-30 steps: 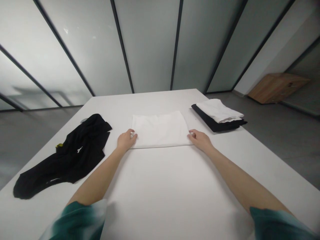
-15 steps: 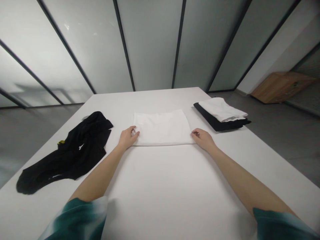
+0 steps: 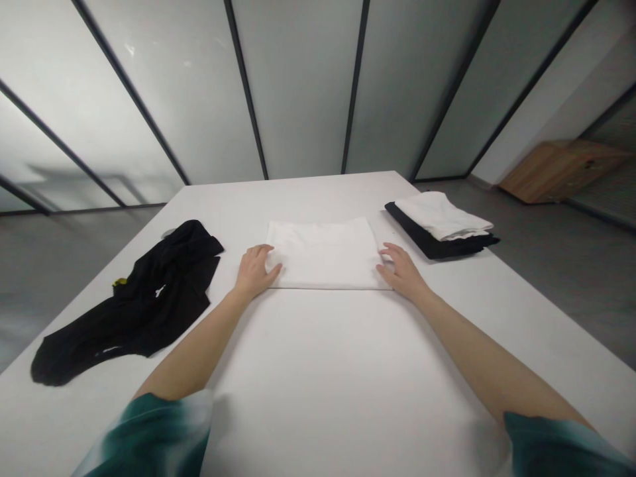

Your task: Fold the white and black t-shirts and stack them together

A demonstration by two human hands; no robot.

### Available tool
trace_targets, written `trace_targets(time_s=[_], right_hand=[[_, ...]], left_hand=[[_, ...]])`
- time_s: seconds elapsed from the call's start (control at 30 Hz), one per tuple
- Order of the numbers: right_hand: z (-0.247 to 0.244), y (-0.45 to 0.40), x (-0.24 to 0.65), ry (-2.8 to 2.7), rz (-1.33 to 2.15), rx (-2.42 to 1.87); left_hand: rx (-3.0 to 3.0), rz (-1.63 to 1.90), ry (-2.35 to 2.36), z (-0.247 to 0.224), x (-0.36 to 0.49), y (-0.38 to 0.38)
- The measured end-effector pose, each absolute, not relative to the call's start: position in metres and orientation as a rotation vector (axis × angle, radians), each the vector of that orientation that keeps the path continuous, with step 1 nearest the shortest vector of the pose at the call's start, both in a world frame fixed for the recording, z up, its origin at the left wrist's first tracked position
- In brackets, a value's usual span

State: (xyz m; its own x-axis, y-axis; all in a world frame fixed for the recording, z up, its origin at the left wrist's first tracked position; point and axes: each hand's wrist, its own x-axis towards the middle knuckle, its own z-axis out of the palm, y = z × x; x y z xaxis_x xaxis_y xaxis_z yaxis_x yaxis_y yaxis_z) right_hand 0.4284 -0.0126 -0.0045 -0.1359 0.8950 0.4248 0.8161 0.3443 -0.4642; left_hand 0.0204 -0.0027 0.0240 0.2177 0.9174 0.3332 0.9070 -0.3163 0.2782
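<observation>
Head view: the left hand (image 3: 254,271), loosely curved, and the right hand (image 3: 401,273), fingers spread, lie open at the near corners of a folded white garment (image 3: 322,252) on the bench (image 3: 322,358), neither pinching; light, even contact keeps its edges square.

The left hand (image 3: 254,271) and right hand (image 3: 402,273) were palm-down, fingers spread and slightly curved, wrists low, arms reaching forward from teal sleeves (image 3: 154,430).
</observation>
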Motion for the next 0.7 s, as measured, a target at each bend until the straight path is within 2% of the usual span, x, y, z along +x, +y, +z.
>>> trace_targets(time_s=[0.1, 0.2, 0.3, 0.4, 0.53, 0.6, 0.7], right_hand=[[-0.006, -0.014, 0.425, -2.165, 0.167, -1.485], [-0.005, -0.015, 0.421, -2.324, 0.199, -1.523], [0.002, -0.018, 0.414, -2.348, 0.148, -1.585], [0.016, -0.028, 0.402, -2.322, 0.087, -1.67], [0.028, -0.044, 0.384, -2.311, 0.3, -1.511], [0.027, -0.046, 0.38, -2.298, 0.327, -1.388], [0.016, -0.036, 0.387, -2.233, 0.151, -1.432]], left_hand=[[2.621, 0.441, 1.403, 0.027, 0.03, -0.011], [2.636, 0.317, 1.324, 0.027, 0.035, -0.013], [2.603, 0.367, 1.486, 0.025, 0.03, -0.007], [2.476, 0.485, 1.895, 0.027, 0.02, 0.001], [2.116, 0.698, 2.392, 0.033, 0.007, 0.008], [1.968, 0.732, 2.435, 0.037, 0.005, 0.008], [1.854, 0.658, 2.381, 0.041, 0.007, 0.005]])
